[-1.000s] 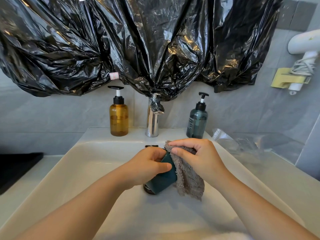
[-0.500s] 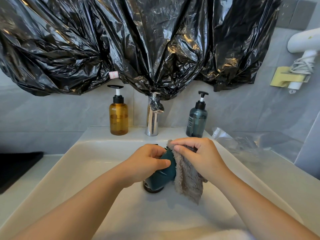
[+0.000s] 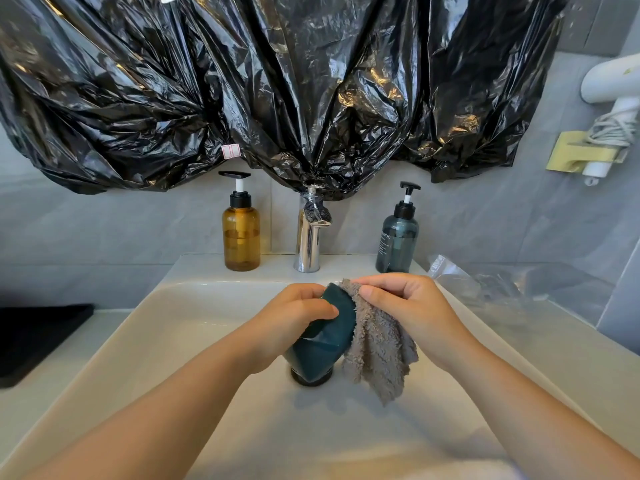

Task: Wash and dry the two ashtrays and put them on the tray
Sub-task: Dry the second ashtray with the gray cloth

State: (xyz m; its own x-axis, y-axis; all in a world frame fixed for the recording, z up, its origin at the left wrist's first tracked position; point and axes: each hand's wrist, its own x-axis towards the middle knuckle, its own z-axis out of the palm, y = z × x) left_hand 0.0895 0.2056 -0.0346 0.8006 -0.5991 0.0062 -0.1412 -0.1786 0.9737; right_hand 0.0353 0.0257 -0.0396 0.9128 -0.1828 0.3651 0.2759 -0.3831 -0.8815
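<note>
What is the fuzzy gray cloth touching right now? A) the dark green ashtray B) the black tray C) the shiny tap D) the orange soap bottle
A: the right hand presses the gray cloth against the dark green ashtray, which the left hand holds over the sink.

Two bare forearms enter from the bottom edge, one from each lower corner, and end in the left hand (image 3: 294, 315) and the right hand (image 3: 408, 303). No sleeve shows on either arm up to the frame edge, and the wrists and fingers carry no watch, band, ring or glove. The nails that show on the right hand's thumb and on the left hand's fingertips are short and unpainted. The rest of the person lies outside the view.
</note>
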